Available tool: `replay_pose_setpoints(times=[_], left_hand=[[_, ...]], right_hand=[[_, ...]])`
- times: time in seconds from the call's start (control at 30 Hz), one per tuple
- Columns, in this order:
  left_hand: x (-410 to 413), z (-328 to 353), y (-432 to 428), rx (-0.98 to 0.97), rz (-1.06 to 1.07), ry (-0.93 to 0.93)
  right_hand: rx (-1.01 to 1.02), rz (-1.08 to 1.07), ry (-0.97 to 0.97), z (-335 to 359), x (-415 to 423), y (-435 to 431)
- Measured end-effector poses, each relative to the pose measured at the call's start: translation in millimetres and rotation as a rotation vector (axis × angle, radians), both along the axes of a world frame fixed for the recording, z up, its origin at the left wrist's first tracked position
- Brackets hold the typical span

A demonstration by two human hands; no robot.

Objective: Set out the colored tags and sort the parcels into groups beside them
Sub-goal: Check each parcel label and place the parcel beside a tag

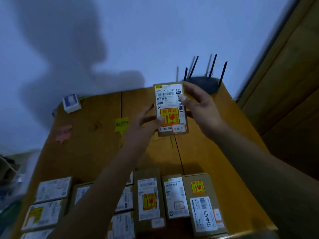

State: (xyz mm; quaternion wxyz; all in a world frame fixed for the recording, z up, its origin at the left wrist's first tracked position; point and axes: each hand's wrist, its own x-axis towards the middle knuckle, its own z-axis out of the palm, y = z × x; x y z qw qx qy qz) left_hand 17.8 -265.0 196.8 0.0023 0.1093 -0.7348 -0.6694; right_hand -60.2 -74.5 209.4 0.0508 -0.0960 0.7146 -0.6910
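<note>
Parcel (170, 109) raised over mid surface (89, 152), right of yellow tag (121, 124). Left hand (145, 125) fingers (161, 119) pinch lower left edge; right hand (198, 104) fingers clamp upper right. Stiff small carton, likely light; fragile sticker (169, 116): hold by edges.

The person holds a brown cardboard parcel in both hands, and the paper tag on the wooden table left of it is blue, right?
Not blue: the head view shows that paper tag is yellow. The left hand and right hand do hold the brown cardboard parcel.
</note>
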Motion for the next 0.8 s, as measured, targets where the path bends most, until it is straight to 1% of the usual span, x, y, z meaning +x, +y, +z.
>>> replay_pose_setpoints(times=[0.17,0.4,0.47,0.57,0.7,0.8], left_hand=[[16.7,43.2,-14.2,-0.015,-0.004,0.040],[29.1,61.4,-19.6,-0.006,-0.001,0.037],[29.7,58.0,-18.3,0.029,-0.001,0.033],[32.9,45.3,-14.7,0.047,0.007,-0.001],[41.4,12.2,-10.4,0.069,-0.031,-0.118],[46.9,-13.1,-12.9,0.067,-0.069,-0.186]], right_hand=[[0.051,0.082,0.069,53.6,12.0,-10.4],[0.070,0.102,0.065,70.4,23.6,-11.1],[0.045,0.074,0.028,66.6,28.0,-9.5],[0.032,0.018,-0.077,50.0,40.5,-7.0],[0.007,-0.002,-0.209,11.5,63.6,-1.5],[0.036,0.004,-0.264,-12.2,77.5,-0.6]])
